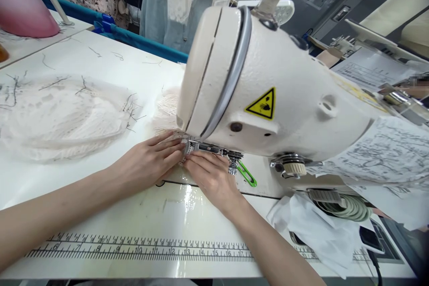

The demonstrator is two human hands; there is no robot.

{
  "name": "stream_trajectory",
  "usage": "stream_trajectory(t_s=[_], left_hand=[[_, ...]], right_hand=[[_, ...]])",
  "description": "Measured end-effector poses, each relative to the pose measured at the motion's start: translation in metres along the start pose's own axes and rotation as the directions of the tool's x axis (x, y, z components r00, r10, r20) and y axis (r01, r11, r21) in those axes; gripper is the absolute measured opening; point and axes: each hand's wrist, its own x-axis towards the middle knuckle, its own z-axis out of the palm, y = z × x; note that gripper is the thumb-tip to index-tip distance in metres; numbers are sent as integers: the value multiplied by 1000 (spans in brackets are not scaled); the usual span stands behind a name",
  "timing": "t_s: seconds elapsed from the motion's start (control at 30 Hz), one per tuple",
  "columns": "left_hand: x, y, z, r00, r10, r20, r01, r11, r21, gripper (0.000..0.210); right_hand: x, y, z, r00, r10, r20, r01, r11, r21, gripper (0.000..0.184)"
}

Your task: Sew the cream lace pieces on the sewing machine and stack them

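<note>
My left hand (146, 164) lies over pale lace fabric (166, 107) beside the sewing machine (268, 85), its fingers stretched out and close together. Across from it, my right hand (211, 176) rests by the presser foot (192, 146), fingers extended over the work and fingertips partly tucked under the machine head. Both hands nearly meet at the needle area. The stitching spot itself is hidden by the fingers and the machine. A bright green slotted piece (247, 174) sits just right of my right hand.
To the left lies a sheer lace piece (67, 116) with loose dark threads. A printed ruler (144, 249) runs along the front edge. White cloth (315, 228) and a phone (371, 239) are at right. A person in a blue garment (167, 22) stands beyond the table.
</note>
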Motion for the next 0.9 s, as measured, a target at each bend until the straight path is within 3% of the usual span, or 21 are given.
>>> stream_trajectory(t_s=[0.4,0.63,0.9], left_hand=[[-5,1,8,996,-81,40,81,997,11,30],[-9,1,10,995,-78,62,77,997,27,35],[-11,2,11,996,-76,40,76,997,-7,40]], right_hand=[[-4,6,3,984,109,142,-106,994,-27,25],[-7,10,7,976,166,139,-165,986,-15,27],[-4,14,8,973,219,74,-228,962,149,24]])
